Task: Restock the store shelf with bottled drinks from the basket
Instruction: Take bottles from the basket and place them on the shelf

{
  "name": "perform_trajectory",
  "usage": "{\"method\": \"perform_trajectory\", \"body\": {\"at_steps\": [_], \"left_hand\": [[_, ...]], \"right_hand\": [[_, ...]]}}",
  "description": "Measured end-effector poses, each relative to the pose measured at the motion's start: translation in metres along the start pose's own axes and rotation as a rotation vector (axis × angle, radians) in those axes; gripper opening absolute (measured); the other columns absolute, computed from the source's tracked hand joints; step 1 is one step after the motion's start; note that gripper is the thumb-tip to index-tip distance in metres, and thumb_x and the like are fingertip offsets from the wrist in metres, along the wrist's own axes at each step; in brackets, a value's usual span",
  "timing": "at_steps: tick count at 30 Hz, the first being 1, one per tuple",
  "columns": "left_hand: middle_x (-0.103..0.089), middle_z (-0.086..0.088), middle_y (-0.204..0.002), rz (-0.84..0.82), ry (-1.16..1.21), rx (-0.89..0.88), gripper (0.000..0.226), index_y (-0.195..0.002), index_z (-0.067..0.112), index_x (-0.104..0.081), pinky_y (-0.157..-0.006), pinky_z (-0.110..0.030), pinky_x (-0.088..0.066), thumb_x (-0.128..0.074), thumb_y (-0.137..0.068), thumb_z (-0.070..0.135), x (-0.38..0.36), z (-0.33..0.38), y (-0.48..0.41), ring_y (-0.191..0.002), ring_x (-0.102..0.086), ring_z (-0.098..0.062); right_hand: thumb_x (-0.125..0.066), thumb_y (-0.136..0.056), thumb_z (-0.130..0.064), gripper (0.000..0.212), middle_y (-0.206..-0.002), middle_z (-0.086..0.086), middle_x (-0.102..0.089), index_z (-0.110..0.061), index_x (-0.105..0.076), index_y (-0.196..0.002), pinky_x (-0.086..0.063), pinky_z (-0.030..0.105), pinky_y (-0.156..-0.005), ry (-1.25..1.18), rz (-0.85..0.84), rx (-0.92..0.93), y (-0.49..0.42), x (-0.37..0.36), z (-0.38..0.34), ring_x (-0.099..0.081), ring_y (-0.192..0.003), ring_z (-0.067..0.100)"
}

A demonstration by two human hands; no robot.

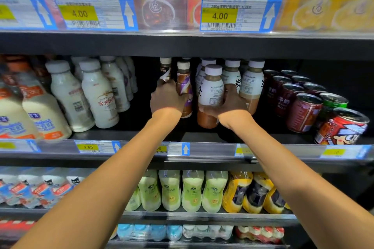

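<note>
The left hand [166,98] curls its fingers round a brown bottle [184,87]. The right hand [230,104] grips a white bottle [211,91]. Both arms reach straight out into the middle shelf [131,134]. Two hands, one bottle each, both bottles upright.

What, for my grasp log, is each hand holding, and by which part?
Left hand grips the brown-and-purple bottle around its middle; right hand grips the white-labelled bottle around its lower body.
</note>
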State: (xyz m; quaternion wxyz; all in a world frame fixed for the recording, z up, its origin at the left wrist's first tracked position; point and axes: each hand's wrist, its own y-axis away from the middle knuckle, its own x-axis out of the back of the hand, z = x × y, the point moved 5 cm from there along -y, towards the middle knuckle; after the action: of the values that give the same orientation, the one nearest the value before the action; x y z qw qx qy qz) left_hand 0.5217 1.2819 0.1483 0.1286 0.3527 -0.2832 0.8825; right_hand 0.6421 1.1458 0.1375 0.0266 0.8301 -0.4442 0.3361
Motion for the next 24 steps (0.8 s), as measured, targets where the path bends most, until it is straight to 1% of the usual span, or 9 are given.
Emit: {"method": "perform_trajectory", "body": {"at_steps": [3,6,9,12,15,18,20,24], "left_hand": [[-0.069,-0.008,-0.109,0.007,0.044,0.004,0.033,-0.11,0.016,-0.069,-0.08,-0.034,-0.047,-0.073,-0.085,0.038,-0.001,0.0,-0.002,-0.102,-0.065,-0.03],[-0.071,-0.006,-0.108,-0.004,0.051,-0.005,0.03,-0.11,0.019,-0.072,-0.083,-0.036,-0.051,-0.072,-0.086,0.039,-0.001,0.0,-0.006,-0.102,-0.066,-0.029],[-0.071,-0.007,-0.109,-0.016,0.04,-0.028,0.029,-0.111,0.024,-0.072,-0.082,-0.037,-0.05,-0.07,-0.087,0.04,-0.002,-0.001,-0.009,-0.104,-0.066,-0.031],[-0.071,-0.006,-0.111,-0.021,0.053,-0.043,0.03,-0.113,0.026,-0.071,-0.082,-0.036,-0.05,-0.068,-0.088,0.041,-0.006,-0.003,-0.012,-0.105,-0.065,-0.031],[-0.07,-0.007,-0.113,-0.02,0.05,-0.048,0.032,-0.116,0.027,-0.07,-0.084,-0.038,-0.051,-0.068,-0.088,0.042,-0.009,-0.004,-0.015,-0.107,-0.065,-0.031],[-0.07,-0.007,-0.114,-0.021,0.047,-0.059,0.033,-0.118,0.026,-0.069,-0.085,-0.04,-0.052,-0.068,-0.089,0.041,-0.012,-0.002,-0.018,-0.107,-0.065,-0.032],[-0.069,-0.008,-0.116,-0.019,0.044,-0.059,0.033,-0.119,0.024,-0.068,-0.085,-0.04,-0.052,-0.067,-0.09,0.039,-0.015,-0.003,-0.02,-0.108,-0.064,-0.032],[-0.068,-0.01,-0.119,-0.017,0.031,-0.061,0.034,-0.121,0.023,-0.066,-0.086,-0.041,-0.052,-0.064,-0.092,0.039,-0.02,-0.004,-0.023,-0.109,-0.064,-0.033]], "right_hand": [[-0.089,-0.067,-0.033,0.082,-0.129,0.006,-0.062,-0.014,-0.041,-0.131,-0.048,0.034,-0.096,0.013,0.007,-0.001,0.001,0.0,0.0,-0.059,-0.118,0.027],[-0.09,-0.067,-0.03,0.079,-0.128,0.006,-0.063,-0.014,-0.044,-0.128,-0.048,0.034,-0.095,-0.016,0.021,0.008,0.002,-0.002,0.0,-0.06,-0.116,0.026],[-0.091,-0.065,-0.029,0.079,-0.127,0.005,-0.063,-0.013,-0.046,-0.127,-0.049,0.036,-0.096,-0.027,0.037,0.015,0.001,-0.003,0.001,-0.06,-0.115,0.025],[-0.091,-0.064,-0.029,0.077,-0.125,0.003,-0.064,-0.015,-0.047,-0.126,-0.049,0.033,-0.094,-0.029,0.043,0.021,0.0,-0.003,0.002,-0.061,-0.113,0.024],[-0.091,-0.065,-0.029,0.078,-0.126,0.003,-0.063,-0.016,-0.046,-0.127,-0.049,0.034,-0.095,-0.041,0.032,0.024,0.0,-0.003,0.002,-0.061,-0.114,0.024],[-0.09,-0.065,-0.031,0.077,-0.126,0.002,-0.063,-0.017,-0.046,-0.127,-0.047,0.028,-0.09,-0.029,0.039,0.024,0.001,-0.002,0.001,-0.06,-0.112,0.022],[-0.09,-0.065,-0.031,0.076,-0.123,0.001,-0.062,-0.017,-0.045,-0.125,-0.044,0.026,-0.084,-0.026,0.044,0.024,0.001,-0.004,0.0,-0.059,-0.107,0.019],[-0.09,-0.065,-0.032,0.077,-0.119,0.001,-0.06,-0.016,-0.043,-0.125,-0.041,0.024,-0.083,-0.015,0.049,0.032,0.001,-0.006,-0.001,-0.057,-0.106,0.019]]}}
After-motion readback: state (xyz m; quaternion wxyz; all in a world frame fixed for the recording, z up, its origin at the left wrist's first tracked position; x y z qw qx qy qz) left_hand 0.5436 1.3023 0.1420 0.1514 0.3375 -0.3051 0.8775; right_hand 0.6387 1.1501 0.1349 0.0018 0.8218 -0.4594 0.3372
